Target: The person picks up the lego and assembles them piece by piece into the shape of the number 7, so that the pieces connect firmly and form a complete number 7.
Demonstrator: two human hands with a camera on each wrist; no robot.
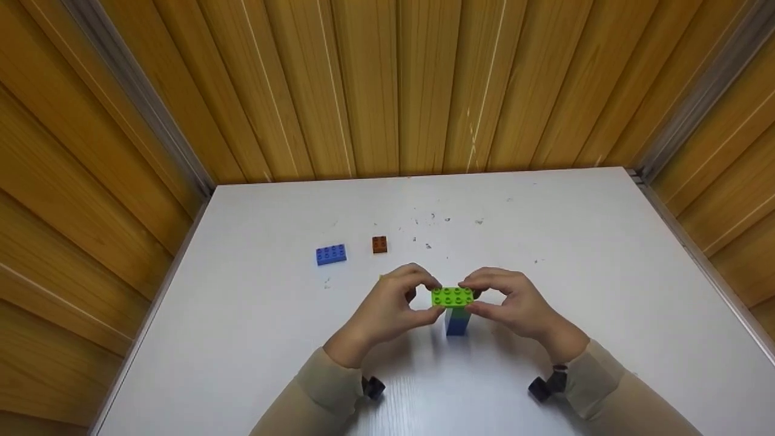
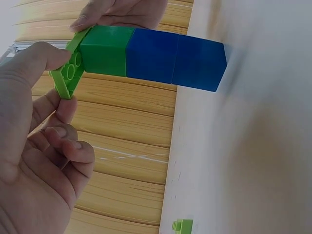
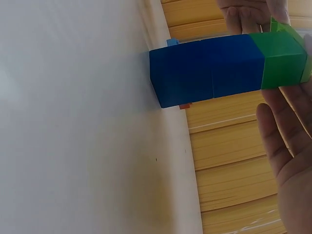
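A light-green brick (image 1: 452, 297) is being held, studs upward, against the top of an upright column. Its left end is being pinched between the thumb and index finger of the left hand (image 1: 389, 304); its right end is being pinched in the same manner by the right hand (image 1: 522, 306). The other fingers of the left hand are being held loosely bent, as is being shown in the left wrist view. The column is being formed by a green brick (image 2: 105, 50) above two blue bricks (image 2: 152, 55), and is being supported by the white table (image 1: 260, 339). The column is being overhung by the light-green brick toward the left hand; whether the studs are being fully engaged cannot be told. Beyond the left hand, a loose blue brick (image 1: 331, 255) and a brown brick (image 1: 379, 244) are being carried by the table, near each other but apart. A yellow-green brick (image 2: 183, 226) is being cut off by the left wrist view's lower edge.
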